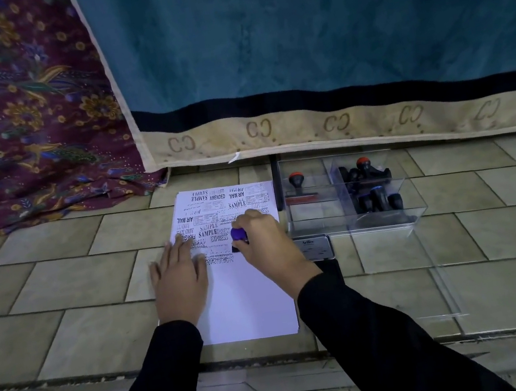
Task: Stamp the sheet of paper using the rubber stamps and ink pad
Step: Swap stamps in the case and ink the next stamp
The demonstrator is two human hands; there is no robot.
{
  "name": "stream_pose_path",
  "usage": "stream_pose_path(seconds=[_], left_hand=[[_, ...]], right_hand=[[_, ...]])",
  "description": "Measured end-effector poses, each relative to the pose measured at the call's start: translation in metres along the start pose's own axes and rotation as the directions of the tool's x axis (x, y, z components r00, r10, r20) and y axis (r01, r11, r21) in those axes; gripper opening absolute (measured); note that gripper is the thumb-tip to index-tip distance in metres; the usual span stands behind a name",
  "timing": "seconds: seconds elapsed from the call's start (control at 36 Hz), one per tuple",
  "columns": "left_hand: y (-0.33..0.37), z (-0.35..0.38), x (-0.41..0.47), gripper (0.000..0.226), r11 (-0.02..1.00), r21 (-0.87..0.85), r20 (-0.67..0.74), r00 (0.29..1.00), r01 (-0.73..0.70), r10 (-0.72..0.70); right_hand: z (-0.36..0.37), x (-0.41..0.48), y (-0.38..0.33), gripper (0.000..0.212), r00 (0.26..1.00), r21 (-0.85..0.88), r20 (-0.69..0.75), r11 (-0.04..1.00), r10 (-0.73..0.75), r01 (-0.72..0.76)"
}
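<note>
Two dark sleeves reach far onto the sheet of paper (247, 290), its long axis running near to far. Left hand (178, 274) lies flat, fingers spread, pinning the left edge. Right hand (267, 244) is curled tight round a purple-handled stamp (239, 234), upright, face down mid-sheet. Ink pad (316, 247) sits just right of it.

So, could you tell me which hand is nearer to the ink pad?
Right. The right hand grips a purple stamp just left of the ink pad; the left hand lies flat on the paper's far edge.
</note>
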State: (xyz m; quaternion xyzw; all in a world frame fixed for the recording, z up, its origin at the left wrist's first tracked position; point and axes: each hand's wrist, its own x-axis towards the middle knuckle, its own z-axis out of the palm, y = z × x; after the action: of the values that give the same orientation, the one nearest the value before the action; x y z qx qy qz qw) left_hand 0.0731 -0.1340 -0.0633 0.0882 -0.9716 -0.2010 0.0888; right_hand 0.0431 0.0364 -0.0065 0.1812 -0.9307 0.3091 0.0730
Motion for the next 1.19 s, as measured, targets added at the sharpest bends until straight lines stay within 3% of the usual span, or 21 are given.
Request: stream_pose_path(seconds=[0.11,0.19,0.31,0.44,0.5,0.58,0.72,1.19], left_hand=[[0.001,0.0,0.0,0.042,1.0,-0.011,-0.009,1.0,0.007,-0.007],[0.0,0.0,-0.001,0.041,1.0,-0.03,-0.026,1.0,0.006,-0.007],[0.001,0.0,-0.002,0.04,1.0,-0.024,-0.03,1.0,0.007,-0.008],[0.003,-0.002,-0.002,0.04,0.999,-0.03,-0.032,0.999,0.015,-0.016],[0.003,-0.002,-0.002,0.04,0.999,-0.033,-0.03,0.999,0.021,-0.022],[0.004,-0.004,-0.003,0.04,0.999,-0.043,-0.036,0.999,0.025,-0.027],[0.005,-0.005,-0.004,0.04,0.998,-0.048,-0.029,0.999,0.029,-0.03],[0.002,-0.002,-0.002,0.041,0.999,-0.032,-0.031,0.999,0.021,-0.022]], right_hand=[[0.005,-0.012,0.006,0.023,1.0,0.047,-0.005,0.999,-0.018,0.018],[-0.003,-0.01,0.011,0.029,0.991,0.195,-0.121,0.98,0.056,-0.031],[-0.042,0.013,0.029,0.036,0.905,0.353,-0.363,0.931,0.224,-0.089],[-0.091,0.053,0.068,0.024,0.815,0.439,-0.485,0.894,0.317,-0.087],[-0.098,0.064,0.087,0.019,0.818,0.397,-0.466,0.906,0.338,-0.148],[-0.098,0.073,0.11,0.015,0.852,0.194,-0.421,0.948,0.311,-0.25],[-0.087,0.079,0.128,0.009,0.89,-0.042,-0.281,0.922,0.359,-0.385],[-0.09,0.087,0.12,0.014,0.862,-0.208,-0.078,0.838,0.5,-0.505]])
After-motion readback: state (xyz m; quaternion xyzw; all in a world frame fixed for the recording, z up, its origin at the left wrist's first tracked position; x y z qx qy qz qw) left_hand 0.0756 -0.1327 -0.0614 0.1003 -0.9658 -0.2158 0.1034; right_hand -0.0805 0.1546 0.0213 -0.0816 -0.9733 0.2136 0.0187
